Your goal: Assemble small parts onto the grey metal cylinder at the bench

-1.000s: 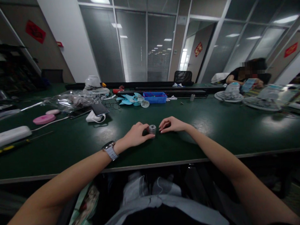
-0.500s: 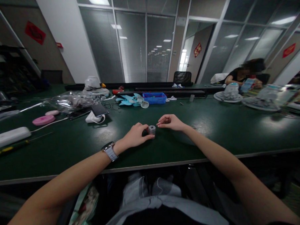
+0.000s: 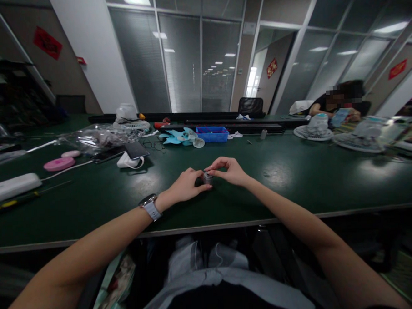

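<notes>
Glass panels (image 3: pixel 184 59) stand beyond the green tabletop (image 3: pixel 229 212). Both forearms reach in from the near side. The left hand (image 3: pixel 188 185) curls thumb and fingers around an upright metal cylinder (image 3: pixel 207 181) on the tabletop. The right hand (image 3: pixel 229 171) has its fingertips drawn together at the cylinder's top; whether they pinch anything cannot be told. Half a second ago it was apart, just right.

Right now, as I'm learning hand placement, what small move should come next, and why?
Probably lower the right hand slightly: its fingertips are at the top of the small grey metal cylinder, and the left hand holds its side.
</notes>
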